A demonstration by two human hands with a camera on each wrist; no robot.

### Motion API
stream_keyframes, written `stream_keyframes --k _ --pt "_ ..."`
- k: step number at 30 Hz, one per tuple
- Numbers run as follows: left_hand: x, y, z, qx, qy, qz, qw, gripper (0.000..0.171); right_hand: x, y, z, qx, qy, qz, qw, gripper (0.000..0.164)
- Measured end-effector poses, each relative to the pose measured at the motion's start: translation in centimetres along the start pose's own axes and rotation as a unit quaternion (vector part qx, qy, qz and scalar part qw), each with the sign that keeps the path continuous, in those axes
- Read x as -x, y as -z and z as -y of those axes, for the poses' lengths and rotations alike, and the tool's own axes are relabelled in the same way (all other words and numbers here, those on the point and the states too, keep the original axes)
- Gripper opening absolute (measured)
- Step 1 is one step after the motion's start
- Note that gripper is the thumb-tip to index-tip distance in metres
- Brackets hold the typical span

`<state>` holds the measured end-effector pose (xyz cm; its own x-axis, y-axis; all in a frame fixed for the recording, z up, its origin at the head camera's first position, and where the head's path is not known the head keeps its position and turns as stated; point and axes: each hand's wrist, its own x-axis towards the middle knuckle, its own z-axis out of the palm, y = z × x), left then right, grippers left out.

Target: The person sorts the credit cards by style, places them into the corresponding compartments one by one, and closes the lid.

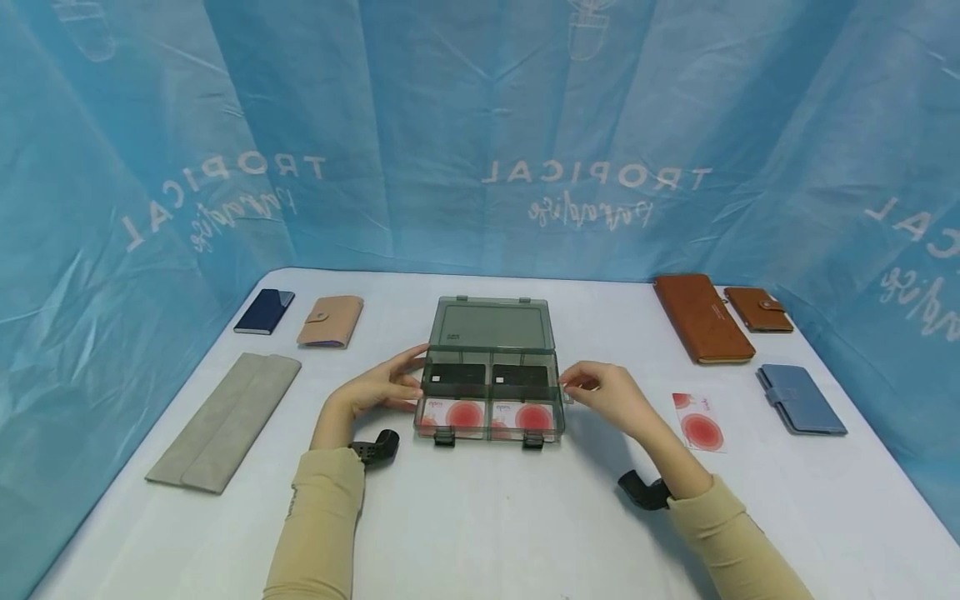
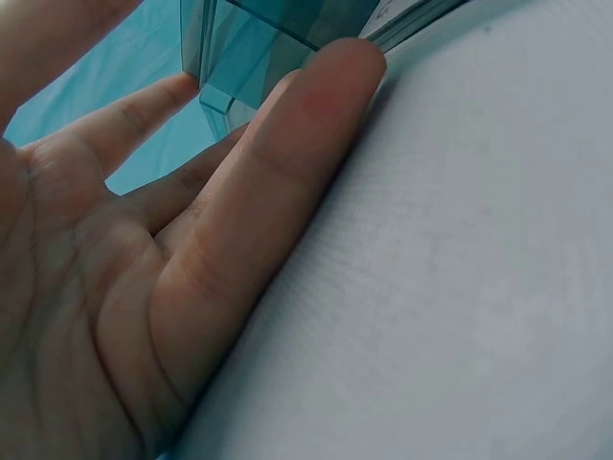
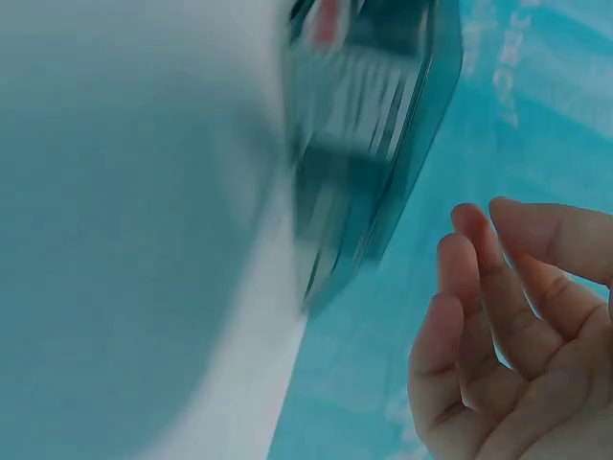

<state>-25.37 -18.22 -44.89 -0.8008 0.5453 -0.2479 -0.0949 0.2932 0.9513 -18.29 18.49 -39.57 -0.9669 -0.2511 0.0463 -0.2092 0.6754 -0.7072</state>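
Observation:
A translucent grey-green divided box [image 1: 489,437] sits mid-table with its lid [image 1: 495,323] swung back. Black cards [image 1: 459,374] lie in its two rear compartments, and white cards with a red circle [image 1: 454,412] in the two front ones. At the box's left side is my left hand [image 1: 382,385], its fingers extended along the wall; the left wrist view shows the straight thumb [image 2: 278,163] by the lower edge. My right hand [image 1: 603,392] is beside the right wall, fingers loosely bent. In the right wrist view no object shows between those fingers [image 3: 460,268].
A loose red-circle card [image 1: 699,422] lies right of the box. Further right are a blue wallet [image 1: 801,400], a long brown wallet [image 1: 703,318] and a small brown one [image 1: 757,309]. On the left are a grey sleeve [image 1: 225,421], a tan wallet [image 1: 331,321] and a navy card holder [image 1: 264,311].

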Motion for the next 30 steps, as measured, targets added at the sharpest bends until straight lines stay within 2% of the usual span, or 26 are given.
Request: stream_keyframes --k 7,15,19,21,23,28,30 --pt "0.1 0.0 0.0 0.006 -0.003 -0.002 1.0000 0.085 2.4 3.3 -3.9 -0.018 -0.062 -0.011 0.998 0.020" --pt "0.0 0.0 0.1 0.007 -0.005 -0.001 1.0000 0.085 4.8 6.1 -7.6 0.005 -0.151 0.007 0.989 0.031" --pt "0.0 0.0 0.1 0.004 -0.003 -0.003 1.0000 0.085 5.6 7.3 -8.7 0.047 -0.192 0.004 0.980 0.037" --pt "0.0 -0.1 0.1 0.004 -0.001 -0.002 1.0000 0.086 5.9 7.9 -8.9 0.077 -0.214 0.006 0.974 0.041" --pt "0.1 -0.1 0.0 0.005 0.000 -0.003 1.0000 0.086 6.2 8.5 -9.1 0.116 -0.238 0.014 0.964 0.053" --pt "0.2 -0.2 -0.3 0.005 0.002 -0.006 1.0000 0.085 6.6 9.0 -9.4 0.199 -0.306 0.066 0.929 0.095" --pt "0.2 -0.2 -0.3 0.005 0.002 -0.008 1.0000 0.085 6.6 8.8 -9.5 0.203 -0.310 0.084 0.925 0.101"
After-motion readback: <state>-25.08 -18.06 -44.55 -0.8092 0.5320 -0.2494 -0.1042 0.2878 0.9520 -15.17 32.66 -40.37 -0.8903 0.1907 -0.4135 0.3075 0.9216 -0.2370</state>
